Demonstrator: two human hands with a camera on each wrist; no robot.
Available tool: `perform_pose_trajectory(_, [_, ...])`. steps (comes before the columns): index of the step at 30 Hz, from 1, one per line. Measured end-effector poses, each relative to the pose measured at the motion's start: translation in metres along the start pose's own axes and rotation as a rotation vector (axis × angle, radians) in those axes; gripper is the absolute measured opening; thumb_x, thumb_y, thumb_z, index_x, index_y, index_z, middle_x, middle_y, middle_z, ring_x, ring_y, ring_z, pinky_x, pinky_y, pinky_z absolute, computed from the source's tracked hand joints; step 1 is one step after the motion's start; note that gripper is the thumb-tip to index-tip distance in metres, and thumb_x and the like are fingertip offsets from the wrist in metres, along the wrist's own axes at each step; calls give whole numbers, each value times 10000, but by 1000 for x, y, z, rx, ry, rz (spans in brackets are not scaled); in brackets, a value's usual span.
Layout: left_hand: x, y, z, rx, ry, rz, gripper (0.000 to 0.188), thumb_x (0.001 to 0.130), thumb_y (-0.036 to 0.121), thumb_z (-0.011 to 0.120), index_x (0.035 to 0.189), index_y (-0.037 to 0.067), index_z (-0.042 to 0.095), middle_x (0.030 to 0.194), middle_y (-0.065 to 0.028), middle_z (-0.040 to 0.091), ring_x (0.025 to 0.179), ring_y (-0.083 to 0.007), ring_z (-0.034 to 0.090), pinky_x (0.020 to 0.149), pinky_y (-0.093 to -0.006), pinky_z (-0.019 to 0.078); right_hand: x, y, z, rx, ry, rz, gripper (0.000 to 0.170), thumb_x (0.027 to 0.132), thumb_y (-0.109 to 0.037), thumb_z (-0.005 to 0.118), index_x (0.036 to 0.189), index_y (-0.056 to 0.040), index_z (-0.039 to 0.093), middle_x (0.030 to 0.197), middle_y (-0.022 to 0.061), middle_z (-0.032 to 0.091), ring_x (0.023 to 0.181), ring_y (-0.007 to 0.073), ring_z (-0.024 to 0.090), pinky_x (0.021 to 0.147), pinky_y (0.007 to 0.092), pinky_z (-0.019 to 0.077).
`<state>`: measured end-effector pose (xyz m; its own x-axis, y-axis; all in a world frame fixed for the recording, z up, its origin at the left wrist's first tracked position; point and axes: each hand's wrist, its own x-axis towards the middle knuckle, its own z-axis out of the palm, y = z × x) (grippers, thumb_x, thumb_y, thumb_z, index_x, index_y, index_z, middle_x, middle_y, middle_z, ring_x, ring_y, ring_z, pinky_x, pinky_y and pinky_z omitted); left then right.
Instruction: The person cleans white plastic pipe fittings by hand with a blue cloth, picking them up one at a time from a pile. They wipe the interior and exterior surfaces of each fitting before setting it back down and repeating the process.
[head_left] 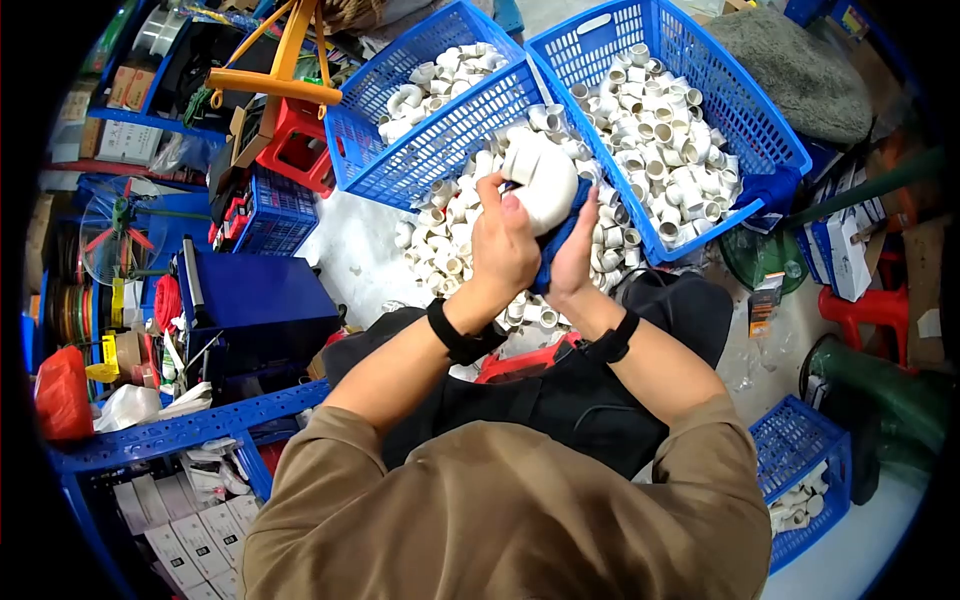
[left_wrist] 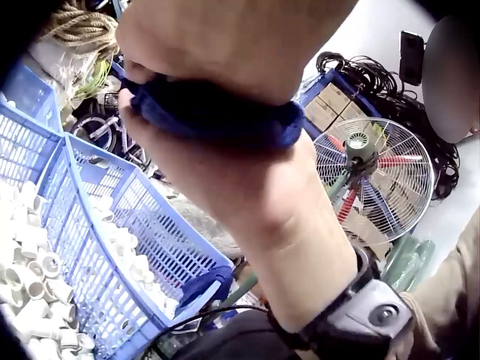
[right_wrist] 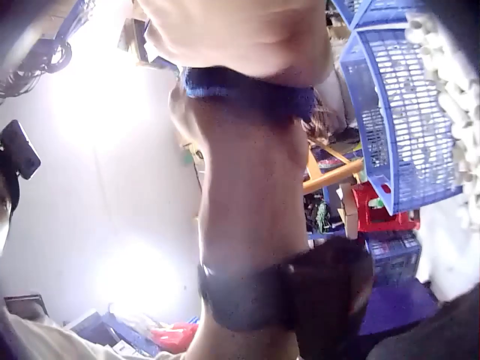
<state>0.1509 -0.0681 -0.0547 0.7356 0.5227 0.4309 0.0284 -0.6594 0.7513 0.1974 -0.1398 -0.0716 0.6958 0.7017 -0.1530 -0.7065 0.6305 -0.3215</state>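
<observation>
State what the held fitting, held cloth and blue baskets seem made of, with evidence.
Held fitting: probably plastic, slightly glossy, given its smooth, even white. Held cloth: apparently matt fabric, by its soft creases; fibre unclear. Blue baskets: likely moulded plastic, given regular slots; slight sheen.

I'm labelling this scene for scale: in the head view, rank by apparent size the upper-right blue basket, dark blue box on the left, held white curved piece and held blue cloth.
1. Upper-right blue basket
2. Dark blue box
3. White curved piece
4. Blue cloth, counting only its visible part
</observation>
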Motion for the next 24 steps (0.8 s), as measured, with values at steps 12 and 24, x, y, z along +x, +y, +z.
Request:
perform_pose_trajectory(12, [7,-20,-24,326,-355,80,522,1009,327,465,1253,-120,352,682,-273,611,581,-476,615,528,-543,481,17,-19,-20,-610,-82,-268,694,904,-363,749,1407,-11,424,1228,105,603,1064,138,591,911,283,493])
perform_pose_trajectory(24, [1,-10,-12,257,-154,-242,498,1066,339,284,1243,-107,417,963,-336,613,896,-491,633,808,-514,491,13,-5,-23,-688,-113,-326,768,1050,-574,205,1518,29,287,1454,194,446,1357,237,416,1134,362,311])
